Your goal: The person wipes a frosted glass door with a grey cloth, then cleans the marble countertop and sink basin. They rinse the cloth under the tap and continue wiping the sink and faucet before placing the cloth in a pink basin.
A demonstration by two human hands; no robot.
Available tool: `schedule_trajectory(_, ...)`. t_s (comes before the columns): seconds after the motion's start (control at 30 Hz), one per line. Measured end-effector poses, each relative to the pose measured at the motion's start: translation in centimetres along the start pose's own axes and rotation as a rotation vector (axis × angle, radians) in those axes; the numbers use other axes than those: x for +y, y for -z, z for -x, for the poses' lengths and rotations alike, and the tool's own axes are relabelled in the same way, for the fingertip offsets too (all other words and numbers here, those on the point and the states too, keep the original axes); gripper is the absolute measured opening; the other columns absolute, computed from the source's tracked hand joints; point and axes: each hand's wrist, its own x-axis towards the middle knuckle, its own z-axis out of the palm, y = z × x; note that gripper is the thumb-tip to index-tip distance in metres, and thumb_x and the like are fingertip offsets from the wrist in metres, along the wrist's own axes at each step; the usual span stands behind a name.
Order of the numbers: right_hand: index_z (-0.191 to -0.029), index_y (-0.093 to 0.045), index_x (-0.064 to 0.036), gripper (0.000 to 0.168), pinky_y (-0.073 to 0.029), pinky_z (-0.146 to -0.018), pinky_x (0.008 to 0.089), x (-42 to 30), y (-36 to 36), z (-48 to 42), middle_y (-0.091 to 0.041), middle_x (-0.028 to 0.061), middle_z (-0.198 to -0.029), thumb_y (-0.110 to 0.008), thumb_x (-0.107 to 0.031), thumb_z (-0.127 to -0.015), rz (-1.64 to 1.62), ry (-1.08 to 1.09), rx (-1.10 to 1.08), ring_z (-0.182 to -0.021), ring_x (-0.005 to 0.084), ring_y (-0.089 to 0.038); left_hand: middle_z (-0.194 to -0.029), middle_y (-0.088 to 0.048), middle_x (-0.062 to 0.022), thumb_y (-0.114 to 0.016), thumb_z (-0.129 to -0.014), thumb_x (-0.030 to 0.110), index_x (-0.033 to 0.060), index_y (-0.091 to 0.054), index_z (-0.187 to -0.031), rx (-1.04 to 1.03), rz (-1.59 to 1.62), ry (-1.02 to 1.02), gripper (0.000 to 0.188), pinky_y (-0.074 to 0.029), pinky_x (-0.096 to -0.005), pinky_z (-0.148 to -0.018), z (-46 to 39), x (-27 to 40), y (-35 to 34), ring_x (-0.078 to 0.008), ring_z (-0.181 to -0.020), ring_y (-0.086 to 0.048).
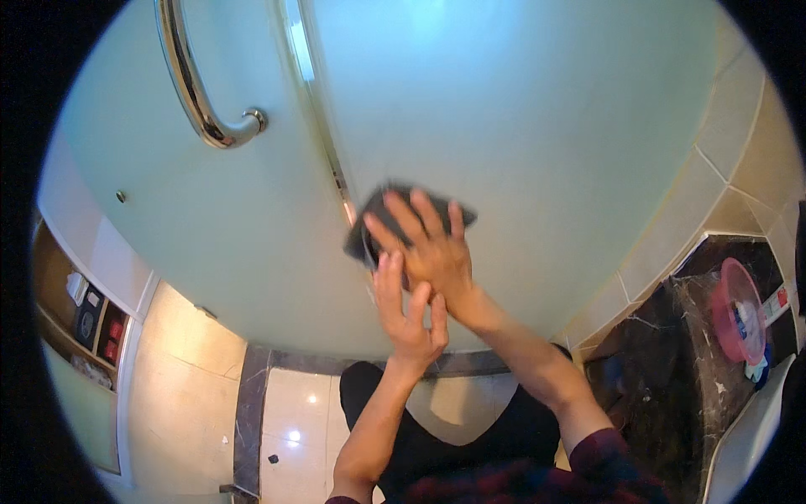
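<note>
My right hand (434, 252) lies over a dark grey cloth (378, 217), fingers spread, pressing it to the frosted glass panel (535, 157). The cloth is blurred at its edges, beside the vertical seam in the glass. Just below, my left hand (409, 321) is raised with its fingers apart and nothing visible in it. Its fingertips come up to the cloth's lower edge; whether they touch it cannot be told.
A curved chrome door handle (201, 113) juts from the glass door at upper left. On the right, a pink plastic basin (730, 315) stands on a dark marble ledge (686, 296). Shelves (56, 258) with items show at far left. A dark stone threshold (252, 403) crosses the tiled floor.
</note>
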Motion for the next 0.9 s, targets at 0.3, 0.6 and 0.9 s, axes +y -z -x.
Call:
schedule_trajectory(0.3, -0.147, -0.048, -0.025, 0.073, 0.001, -0.121, 0.0584, -0.6, 0.6, -4.6, -0.034, 0.0046, -0.160, -0.075, -0.035, -0.080, -0.112, -0.036, -0.016, -0.152, 0.0295, -0.018, -0.150, -0.042, -0.0260, -0.054, -0.098, 0.005, 0.0051, -0.049, -0.126, 0.271, 0.108, 0.183, 0.028, -0.031, -0.0493, -0.114, 0.2, -2.4, 2.9, -0.0405, -0.138, -0.041)
schedule_trajectory(0.6, -0.149, -0.045, -0.025, 0.052, 0.009, -0.122, 0.0518, -3.2, -2.8, 15.4, -0.031, -0.0003, -0.161, -0.049, -0.037, -0.099, -0.030, 0.133, -0.337, -0.154, 0.0220, -0.009, -0.139, -0.054, -0.0212, -0.060, -0.094, 0.004, -0.0023, -0.061, -0.107, 0.181, 0.047, 0.402, 0.014, -0.044, -0.0440, -0.104, 4.7, -2.2, -0.8, -0.0361, -0.126, -0.054)
schedule_trajectory(0.9, -0.145, -0.051, -0.029, 0.054, 0.002, -0.122, 0.0551, 1.7, 1.4, 14.8, -0.036, 0.0015, -0.158, -0.060, -0.025, -0.092, -0.036, -0.019, -0.271, -0.153, 0.0258, -0.014, -0.134, -0.058, -0.0187, -0.059, -0.088, -0.005, -0.0015, -0.061, -0.100, 0.133, 0.055, 0.412, 0.013, -0.045, -0.0439, -0.097, 6.4, -2.2, -1.7, -0.0381, -0.116, -0.056)
